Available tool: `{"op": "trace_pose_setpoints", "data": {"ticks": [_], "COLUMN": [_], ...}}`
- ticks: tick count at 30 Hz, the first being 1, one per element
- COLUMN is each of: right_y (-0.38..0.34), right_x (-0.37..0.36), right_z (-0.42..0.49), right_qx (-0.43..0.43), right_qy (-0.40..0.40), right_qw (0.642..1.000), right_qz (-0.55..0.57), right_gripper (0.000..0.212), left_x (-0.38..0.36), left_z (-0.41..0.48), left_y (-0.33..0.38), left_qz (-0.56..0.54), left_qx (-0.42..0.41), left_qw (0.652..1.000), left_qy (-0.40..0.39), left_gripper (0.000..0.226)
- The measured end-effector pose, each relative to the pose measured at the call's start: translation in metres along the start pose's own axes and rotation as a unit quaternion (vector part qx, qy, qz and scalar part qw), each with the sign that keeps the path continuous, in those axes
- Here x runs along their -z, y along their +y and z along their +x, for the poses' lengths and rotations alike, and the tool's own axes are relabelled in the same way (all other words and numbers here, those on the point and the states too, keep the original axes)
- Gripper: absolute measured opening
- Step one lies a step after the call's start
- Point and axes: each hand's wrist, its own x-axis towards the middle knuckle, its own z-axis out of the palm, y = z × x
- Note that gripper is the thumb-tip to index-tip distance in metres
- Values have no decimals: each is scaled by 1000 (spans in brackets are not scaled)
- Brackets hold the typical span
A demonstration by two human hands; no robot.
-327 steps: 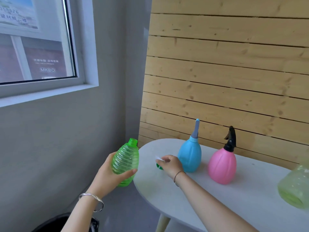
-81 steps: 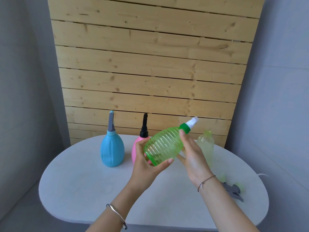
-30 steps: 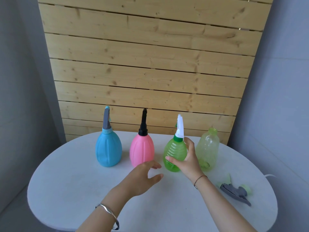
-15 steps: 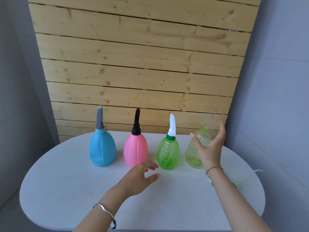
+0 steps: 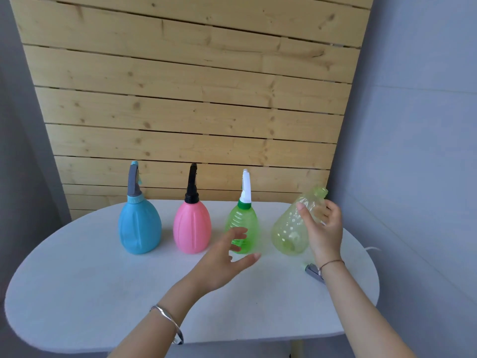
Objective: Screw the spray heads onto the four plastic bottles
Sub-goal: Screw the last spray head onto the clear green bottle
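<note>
Three bottles stand in a row on the white table (image 5: pixel 103 280), each with a spray head on: a blue bottle (image 5: pixel 139 226), a pink bottle (image 5: pixel 192 226) and a green ribbed bottle (image 5: pixel 246 220). At the right a pale yellow-green bottle (image 5: pixel 289 228) has no head and leans tilted, its open neck pointing up and to the right. My right hand (image 5: pixel 324 228) grips its upper part. My left hand (image 5: pixel 222 262) hovers open in front of the green bottle. A grey spray head (image 5: pixel 313 272) lies on the table, mostly hidden behind my right wrist.
A wooden slat panel (image 5: pixel 180 99) stands directly behind the table. Grey walls close in at the left and the right (image 5: pixel 413 151). A thin white tube (image 5: pixel 371 248) lies at the table's right edge.
My right hand has closed around the pale bottle and tipped it up off its base. My left hand has drifted a little to the right, still open.
</note>
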Motion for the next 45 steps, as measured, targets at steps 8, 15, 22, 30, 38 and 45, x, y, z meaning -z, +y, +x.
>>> {"op": "trace_pose_setpoints", "data": {"ticks": [8,15,22,30,38,45], "right_y": [-32,-2,51,47,-38,-97], "right_x": [23,84,117,107,69,52], "right_z": [-39,-13,1,0,-6,-12], "right_qx": [-40,-14,11,44,43,-31], "right_qy": [-218,-237,-322,-327,-225,-225], "right_qw": [975,959,842,826,971,942], "right_qz": [8,-157,-434,-457,-73,247], "right_gripper": [64,41,61,36,10,40], "left_x": [-43,-37,-32,-36,-20,8], "left_z": [-4,-8,-12,-10,-10,-18], "left_y": [21,6,-6,-4,-7,-17], "left_qz": [-88,-48,-32,-36,-36,8], "left_qx": [-30,-1,13,3,-1,17], "left_qw": [996,999,999,999,999,1000], "left_qy": [-8,-11,-21,-14,11,-5], "left_gripper": [104,103,103,104,98,87]}}
